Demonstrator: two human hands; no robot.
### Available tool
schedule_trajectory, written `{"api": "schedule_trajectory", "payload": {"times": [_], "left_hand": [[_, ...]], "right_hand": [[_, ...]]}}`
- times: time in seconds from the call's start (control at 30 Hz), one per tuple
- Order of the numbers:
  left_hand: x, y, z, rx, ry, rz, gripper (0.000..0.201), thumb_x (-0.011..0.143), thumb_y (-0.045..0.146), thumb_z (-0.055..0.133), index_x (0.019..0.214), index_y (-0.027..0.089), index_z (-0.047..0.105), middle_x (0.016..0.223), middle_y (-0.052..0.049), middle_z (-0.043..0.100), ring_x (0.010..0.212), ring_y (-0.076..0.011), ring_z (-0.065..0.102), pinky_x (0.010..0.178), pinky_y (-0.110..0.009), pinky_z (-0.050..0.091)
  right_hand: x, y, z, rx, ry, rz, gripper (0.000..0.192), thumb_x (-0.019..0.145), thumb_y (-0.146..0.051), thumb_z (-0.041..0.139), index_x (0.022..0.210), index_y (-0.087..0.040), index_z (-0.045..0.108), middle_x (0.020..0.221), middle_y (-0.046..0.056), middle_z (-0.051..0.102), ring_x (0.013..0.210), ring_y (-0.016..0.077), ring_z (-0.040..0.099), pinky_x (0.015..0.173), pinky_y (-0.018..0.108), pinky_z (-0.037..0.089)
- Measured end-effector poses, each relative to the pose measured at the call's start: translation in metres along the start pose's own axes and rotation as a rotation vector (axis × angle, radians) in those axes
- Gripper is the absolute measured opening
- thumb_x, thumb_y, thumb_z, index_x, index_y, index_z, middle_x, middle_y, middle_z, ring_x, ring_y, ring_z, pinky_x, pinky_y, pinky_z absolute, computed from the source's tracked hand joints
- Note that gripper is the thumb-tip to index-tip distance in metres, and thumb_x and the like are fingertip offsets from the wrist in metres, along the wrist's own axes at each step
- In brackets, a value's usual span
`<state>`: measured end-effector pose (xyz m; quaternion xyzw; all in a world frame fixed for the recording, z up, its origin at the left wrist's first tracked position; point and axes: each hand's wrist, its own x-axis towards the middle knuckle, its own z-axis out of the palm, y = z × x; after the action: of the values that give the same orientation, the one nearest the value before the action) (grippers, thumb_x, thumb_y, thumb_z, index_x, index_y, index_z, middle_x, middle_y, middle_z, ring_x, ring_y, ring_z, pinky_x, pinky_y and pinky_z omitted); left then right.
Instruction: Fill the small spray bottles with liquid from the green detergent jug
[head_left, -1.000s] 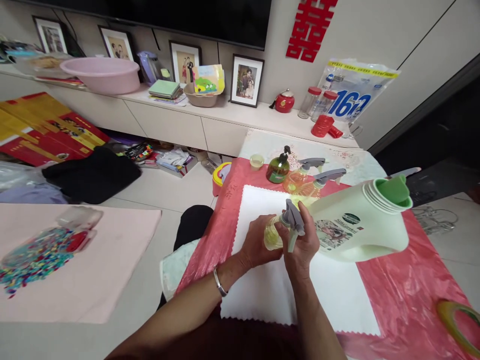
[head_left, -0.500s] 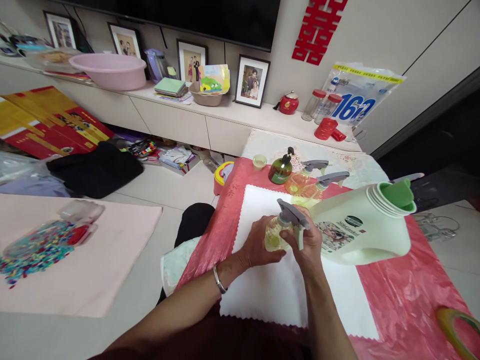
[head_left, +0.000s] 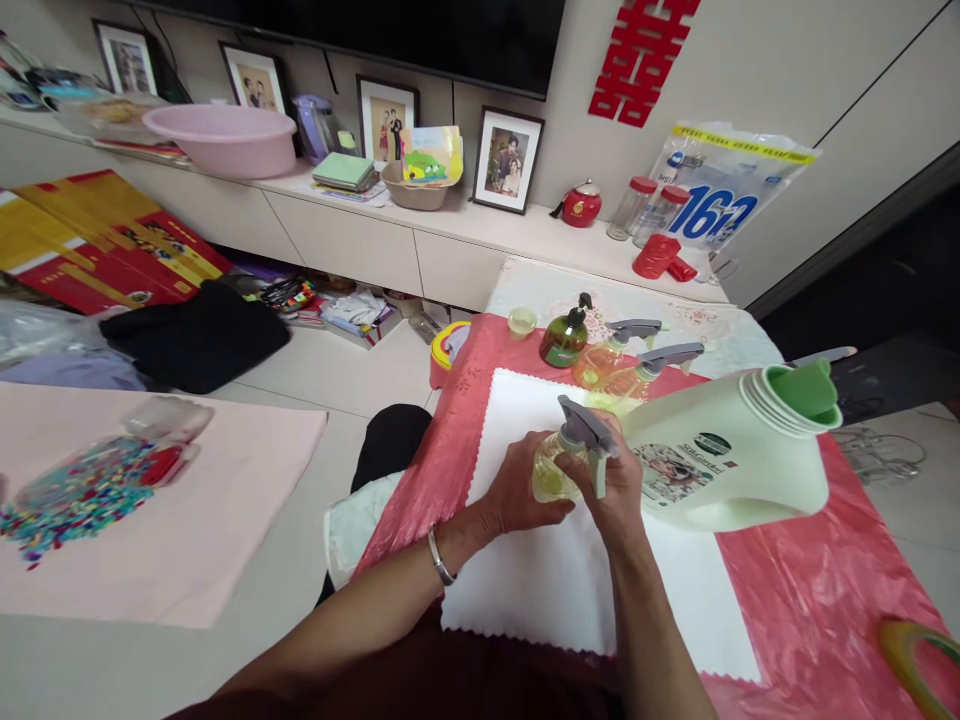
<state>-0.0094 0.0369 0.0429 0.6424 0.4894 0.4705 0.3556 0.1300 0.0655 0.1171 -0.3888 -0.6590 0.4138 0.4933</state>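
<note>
Wrapped around the clear body of a spray bottle is my left hand. My right hand closes on the same bottle at its grey trigger head, thumb against the neck. The bottle is upright above a white scalloped cloth. Right beside my right hand stands a large pale green jug with a green spout in its mouth. Behind are two more spray bottles, one orange and one yellowish, and a dark green pump bottle.
A small cup sits at the table's far left corner. A roll of tape lies on the red table cover at front right. Colourful small pieces are spread on a pink sheet to the left.
The view has shifted very slightly. Both hands keep their hold on the spray bottle, with no other clear movement.
</note>
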Motion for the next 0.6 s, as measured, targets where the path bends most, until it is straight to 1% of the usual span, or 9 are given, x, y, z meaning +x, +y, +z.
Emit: {"api": "schedule_trajectory", "payload": {"times": [0.07, 0.13, 0.2, 0.27, 0.33, 0.43, 0.5, 0.6], "left_hand": [[0.001, 0.002, -0.001, -0.002, -0.007, 0.003, 0.073, 0.059, 0.031, 0.084, 0.127, 0.026, 0.057, 0.123, -0.008, 0.068, 0.114, -0.0356, 0.064, 0.104, -0.054, 0.050], [0.001, 0.003, -0.002, -0.021, -0.004, -0.003, 0.075, 0.059, 0.034, 0.085, 0.127, 0.026, 0.056, 0.122, -0.008, 0.068, 0.114, -0.0362, 0.064, 0.102, -0.054, 0.050], [0.002, 0.003, -0.002, -0.032, -0.001, -0.018, 0.076, 0.059, 0.034, 0.085, 0.128, 0.026, 0.055, 0.123, -0.009, 0.068, 0.114, -0.0363, 0.065, 0.102, -0.053, 0.051], [0.002, 0.001, -0.002, -0.030, -0.009, -0.031, 0.076, 0.058, 0.034, 0.085, 0.128, 0.025, 0.056, 0.122, -0.009, 0.068, 0.113, -0.0360, 0.065, 0.101, -0.053, 0.051], [0.001, -0.001, -0.001, -0.028, -0.012, -0.025, 0.075, 0.057, 0.033, 0.086, 0.126, 0.024, 0.057, 0.122, -0.009, 0.069, 0.114, -0.0366, 0.065, 0.102, -0.054, 0.051], [0.001, -0.003, 0.001, -0.036, -0.006, 0.009, 0.076, 0.057, 0.033, 0.086, 0.127, 0.023, 0.056, 0.126, -0.010, 0.069, 0.120, -0.0383, 0.064, 0.106, -0.057, 0.049], [0.001, -0.003, 0.001, -0.044, -0.007, 0.013, 0.079, 0.057, 0.032, 0.086, 0.128, 0.024, 0.055, 0.127, -0.010, 0.069, 0.122, -0.0383, 0.063, 0.108, -0.058, 0.049], [0.002, 0.002, -0.001, -0.055, -0.001, -0.007, 0.080, 0.056, 0.031, 0.085, 0.130, 0.025, 0.055, 0.126, -0.009, 0.069, 0.119, -0.0370, 0.064, 0.106, -0.055, 0.050]], "right_hand": [[-0.002, 0.002, 0.001, 0.027, 0.035, 0.020, 0.057, 0.083, -0.042, 0.084, 0.134, -0.025, 0.068, 0.129, 0.008, 0.066, 0.110, 0.0236, 0.065, 0.100, 0.038, 0.054], [-0.005, 0.007, 0.002, 0.068, 0.042, 0.048, 0.056, 0.089, -0.043, 0.080, 0.140, -0.024, 0.064, 0.128, 0.009, 0.066, 0.110, 0.0238, 0.067, 0.099, 0.039, 0.055], [-0.008, 0.012, 0.002, 0.110, 0.024, 0.072, 0.049, 0.095, -0.044, 0.073, 0.138, -0.022, 0.065, 0.123, 0.011, 0.069, 0.110, 0.0252, 0.067, 0.099, 0.041, 0.056], [-0.010, 0.015, 0.001, 0.142, 0.006, 0.089, 0.042, 0.099, -0.045, 0.068, 0.132, -0.020, 0.068, 0.120, 0.011, 0.069, 0.112, 0.0262, 0.067, 0.101, 0.044, 0.055], [-0.010, 0.016, -0.001, 0.151, 0.004, 0.092, 0.038, 0.097, -0.044, 0.072, 0.126, -0.020, 0.072, 0.120, 0.010, 0.069, 0.112, 0.0261, 0.067, 0.103, 0.043, 0.053], [-0.010, 0.015, -0.003, 0.140, 0.019, 0.082, 0.036, 0.084, -0.034, 0.085, 0.116, -0.020, 0.076, 0.114, 0.008, 0.071, 0.108, 0.0249, 0.067, 0.103, 0.039, 0.052], [-0.010, 0.015, -0.003, 0.152, 0.031, 0.085, 0.033, 0.082, -0.031, 0.086, 0.111, -0.020, 0.077, 0.111, 0.007, 0.072, 0.104, 0.0244, 0.067, 0.101, 0.039, 0.053], [-0.009, 0.015, -0.002, 0.197, 0.039, 0.098, 0.026, 0.084, -0.033, 0.083, 0.105, -0.018, 0.077, 0.109, 0.009, 0.072, 0.100, 0.0253, 0.069, 0.097, 0.042, 0.055]]}}
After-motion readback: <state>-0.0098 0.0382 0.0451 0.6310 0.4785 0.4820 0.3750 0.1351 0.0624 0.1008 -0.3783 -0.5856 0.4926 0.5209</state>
